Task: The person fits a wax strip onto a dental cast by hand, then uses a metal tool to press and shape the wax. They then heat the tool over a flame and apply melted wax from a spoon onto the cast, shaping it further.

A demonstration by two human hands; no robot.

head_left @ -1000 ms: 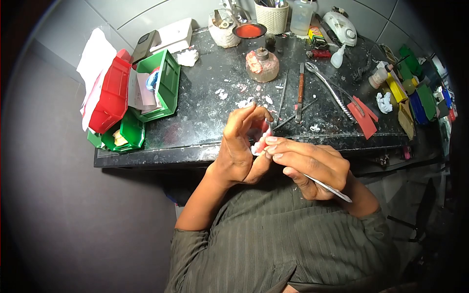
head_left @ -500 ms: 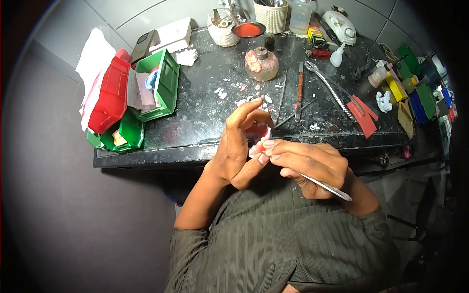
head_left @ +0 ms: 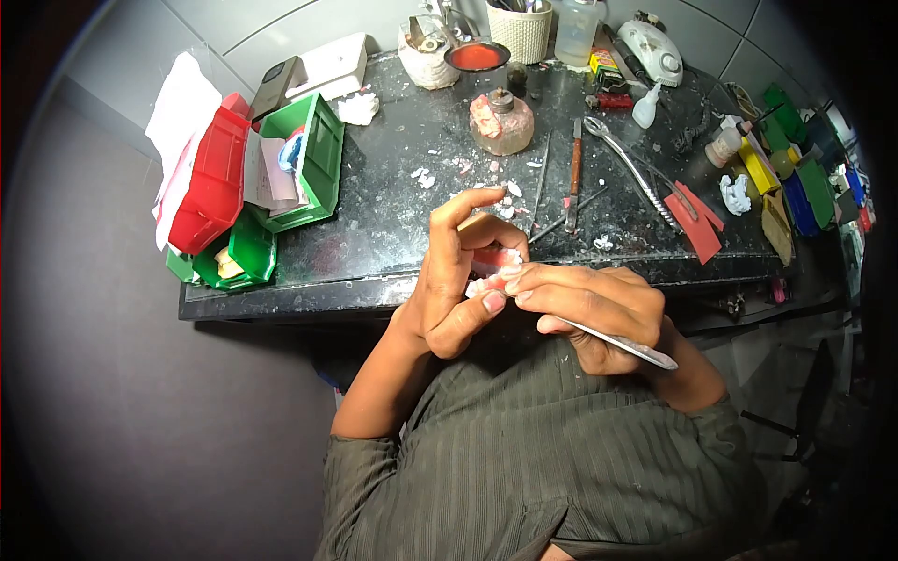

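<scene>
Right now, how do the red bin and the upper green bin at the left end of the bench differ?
The red bin lies tipped on its side at the pile's outer left; the green bin sits to its right, its opening turned toward the camera. The red bin rests against white sheets, while the green bin holds papers and a blue item. Both are plastic storage bins stacked on smaller green bins, away from both hands.

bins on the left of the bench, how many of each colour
red bin: 1
green bins: 2, one large, one smaller lower down
total: 3
</scene>
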